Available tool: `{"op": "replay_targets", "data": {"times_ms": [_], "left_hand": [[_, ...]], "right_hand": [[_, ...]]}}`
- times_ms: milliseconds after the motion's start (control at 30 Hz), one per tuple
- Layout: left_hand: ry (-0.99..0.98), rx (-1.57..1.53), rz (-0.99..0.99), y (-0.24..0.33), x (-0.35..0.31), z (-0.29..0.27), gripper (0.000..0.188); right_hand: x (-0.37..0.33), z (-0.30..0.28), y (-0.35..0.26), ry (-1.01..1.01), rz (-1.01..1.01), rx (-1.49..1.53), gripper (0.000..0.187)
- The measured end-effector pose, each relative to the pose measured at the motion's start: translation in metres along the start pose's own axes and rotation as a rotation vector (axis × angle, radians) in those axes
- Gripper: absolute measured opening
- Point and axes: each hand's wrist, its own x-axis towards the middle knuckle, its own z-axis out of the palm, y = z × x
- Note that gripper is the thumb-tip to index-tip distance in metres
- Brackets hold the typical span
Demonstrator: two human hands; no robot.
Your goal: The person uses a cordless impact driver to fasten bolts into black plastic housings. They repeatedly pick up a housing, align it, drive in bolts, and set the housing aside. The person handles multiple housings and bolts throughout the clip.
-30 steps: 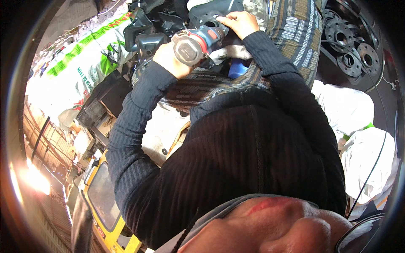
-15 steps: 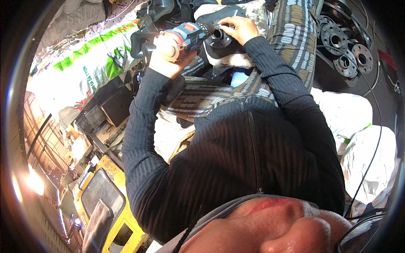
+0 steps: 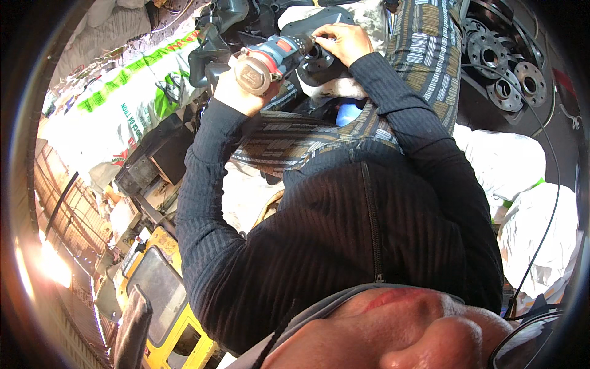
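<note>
Glossy white sacks with bright green bands point(image 3: 132, 107) crowd the left of this cluttered workshop, and round grey metal flanges pierced with holes point(image 3: 530, 83) pile up at the right, hard-edged against the crumpled white plastic bags point(image 3: 507, 160) below them. Between the thighs, clad in dark trousers with blocky woven-looking patches point(image 3: 424, 55), a dark grey moulded part with a raised round collar point(image 3: 316, 74) rests on a pale, mottled pad point(image 3: 372, 18). From where I stand, the left hand point(image 3: 235, 92) is wrapped around a blue, red and black power drill point(image 3: 276, 50), its rounded butt tipped up and its ribbed chuck pointing at the part. The right hand point(image 3: 349, 44) has thumb and forefinger drawn together right by the chuck — whatever they pinch is too small to tell. That closeness worries me: a slip of the tip could catch those bare fingertips. The pad looks soft, so a hard push might tilt the part — and skid the drill across its smooth face.
</note>
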Motion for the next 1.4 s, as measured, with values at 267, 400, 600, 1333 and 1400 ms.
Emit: {"op": "replay_targets", "data": {"times_ms": [267, 400, 600, 1333, 1400], "left_hand": [[-0.086, 0.006, 0.138, 0.023, 0.013, -0.048, 0.039], [-0.107, 0.042, 0.195, 0.020, 0.026, -0.052, 0.039], [-0.118, 0.008, 0.206, 0.003, 0.032, -0.037, 0.036], [-0.135, -0.111, 0.177, 0.011, 0.043, -0.039, 0.035], [-0.171, -0.146, 0.104, 0.013, 0.042, -0.040, 0.035]], "right_hand": [[0.002, 0.003, 0.004, -0.014, -0.026, 0.017, 0.016], [0.002, 0.003, 0.002, -0.009, -0.011, 0.005, 0.015], [0.000, 0.002, 0.000, 0.011, 0.021, 0.089, 0.014], [-0.014, -0.005, 0.002, -0.230, 0.496, 0.055, 0.043], [-0.012, -0.005, 0.002, -0.224, 0.462, 0.010, 0.044]]}}
